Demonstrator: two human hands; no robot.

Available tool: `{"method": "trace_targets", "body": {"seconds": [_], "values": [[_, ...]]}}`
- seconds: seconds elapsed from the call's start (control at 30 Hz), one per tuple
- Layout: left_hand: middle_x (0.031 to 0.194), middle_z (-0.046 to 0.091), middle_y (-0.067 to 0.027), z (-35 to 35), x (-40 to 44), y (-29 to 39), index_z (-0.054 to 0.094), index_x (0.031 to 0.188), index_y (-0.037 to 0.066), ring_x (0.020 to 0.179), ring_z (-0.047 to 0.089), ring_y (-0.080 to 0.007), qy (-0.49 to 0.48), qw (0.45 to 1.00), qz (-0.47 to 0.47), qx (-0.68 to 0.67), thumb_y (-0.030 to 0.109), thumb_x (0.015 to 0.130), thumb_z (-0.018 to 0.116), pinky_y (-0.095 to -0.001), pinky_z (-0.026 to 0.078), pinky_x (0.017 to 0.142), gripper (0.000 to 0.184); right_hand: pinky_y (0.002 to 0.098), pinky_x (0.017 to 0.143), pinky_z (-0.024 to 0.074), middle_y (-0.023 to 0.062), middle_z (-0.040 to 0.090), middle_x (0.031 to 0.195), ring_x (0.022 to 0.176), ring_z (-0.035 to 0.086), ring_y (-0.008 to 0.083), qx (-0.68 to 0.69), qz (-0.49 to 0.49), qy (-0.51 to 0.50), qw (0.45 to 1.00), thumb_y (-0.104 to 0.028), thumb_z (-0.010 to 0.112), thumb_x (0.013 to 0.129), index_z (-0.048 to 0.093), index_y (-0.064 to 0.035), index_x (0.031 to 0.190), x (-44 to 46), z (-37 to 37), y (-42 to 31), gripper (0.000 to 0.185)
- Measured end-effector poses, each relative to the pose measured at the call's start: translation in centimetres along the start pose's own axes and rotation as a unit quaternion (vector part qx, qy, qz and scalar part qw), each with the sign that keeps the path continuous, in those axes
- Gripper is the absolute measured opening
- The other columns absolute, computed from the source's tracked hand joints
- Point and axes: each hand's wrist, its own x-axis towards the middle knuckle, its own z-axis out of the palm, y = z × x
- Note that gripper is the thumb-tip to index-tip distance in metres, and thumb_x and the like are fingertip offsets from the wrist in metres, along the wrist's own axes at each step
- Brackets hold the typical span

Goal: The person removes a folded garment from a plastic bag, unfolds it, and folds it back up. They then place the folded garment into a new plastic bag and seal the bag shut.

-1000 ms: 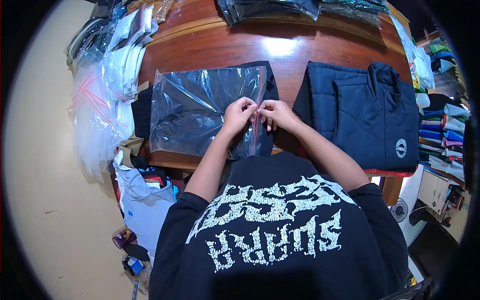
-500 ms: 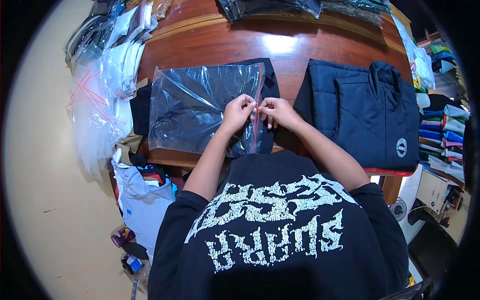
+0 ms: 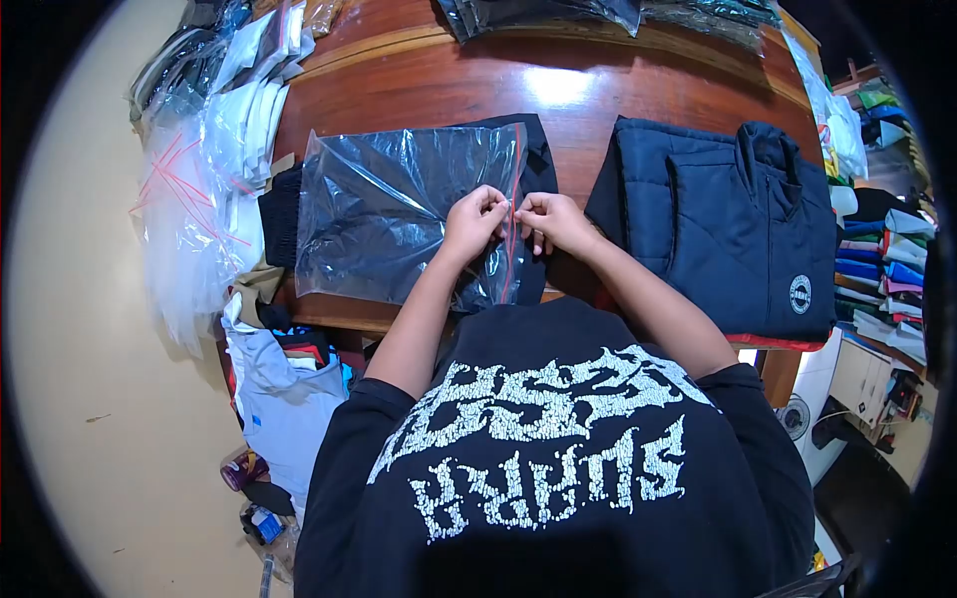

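Note:
A clear zip bag [image 3: 384,189] with a red zip strip along its right edge lies over a dark garment [image 3: 541,159]. My left hand [image 3: 474,224] pinches the bag just left of the strip, about midway along it. Close by on the other side, my right hand [image 3: 558,224] is closed on the bag's edge at the strip, its fingertips almost meeting the left ones. To the right, a folded dark navy jacket [image 3: 718,229] with a round white badge lies apart from both hands.
Red-edged empty plastic bags [image 3: 184,239] hang at the table's left side, near white packaged items [image 3: 244,125]. Bagged dark clothes [image 3: 543,15] lie along the far edge. Stacked coloured clothes [image 3: 882,269] stand at the right. The brown wooden table [image 3: 439,90] is glossy.
The bag's film has shifted slightly, with different creases and reflections. Both hands stay at nearly the same spot on the red strip.

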Motion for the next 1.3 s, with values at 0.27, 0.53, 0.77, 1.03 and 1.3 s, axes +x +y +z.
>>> {"method": "trace_targets", "body": {"seconds": [0.27,0.53,0.77,1.03,1.3], "values": [[0.073,0.062,-0.0023,0.3,-0.2,1.1,0.058,0.093,0.002,0.056,0.057,-0.0088,0.012,1.000,-0.018,0.020,0.012,0.092,0.059,-0.0231,0.046,0.052,0.010,0.0200,0.037,0.0421,0.0037,0.062,0.070,0.047,0.061,0.0112,0.027,0.026,0.016,0.999,-0.022,0.056,0.097,0.058,-0.0045,0.094,0.0,0.2,-1.0,0.018],[0.071,0.061,-0.0031,0.4,0.0,0.4,0.059,0.092,0.001,0.056,0.057,-0.0094,0.012,1.000,-0.012,-0.003,0.013,0.094,0.056,-0.0237,0.048,0.053,0.013,0.0229,0.036,0.0440,0.0049,0.064,0.069,0.047,0.061,0.0122,0.016,0.003,0.031,0.999,-0.021,0.054,0.096,0.059,-0.0043,0.095,0.2,0.2,-0.2,0.018],[0.071,0.060,-0.0025,0.5,-0.1,0.5,0.058,0.091,0.001,0.057,0.057,-0.0090,0.016,1.000,-0.007,0.011,0.012,0.095,0.055,-0.0239,0.047,0.053,0.013,0.0229,0.036,0.0433,0.0044,0.064,0.069,0.046,0.061,0.0115,0.022,0.004,0.030,0.999,-0.021,0.054,0.096,0.058,-0.0049,0.092,0.0,0.3,-0.4,0.017],[0.070,0.061,-0.0027,0.5,-0.2,0.8,0.058,0.091,0.001,0.056,0.057,-0.0093,0.018,1.000,-0.005,0.019,0.013,0.095,0.055,-0.0238,0.047,0.052,0.013,0.0236,0.036,0.0435,0.0054,0.064,0.070,0.046,0.061,0.0122,0.018,0.000,0.029,0.999,-0.021,0.054,0.096,0.057,-0.0044,0.093,0.1,0.3,-0.3,0.017],[0.069,0.063,-0.0084,1.3,-0.2,4.1,0.059,0.092,0.003,0.052,0.063,-0.0171,0.041,0.987,-0.040,0.150,0.020,0.092,0.058,-0.0312,0.049,0.054,0.017,0.0251,0.036,0.0438,0.0060,0.065,0.069,0.046,0.062,0.0142,0.028,0.028,0.020,0.999,-0.021,0.055,0.095,0.058,-0.0046,0.093,0.3,0.0,-0.7,0.017]]}}
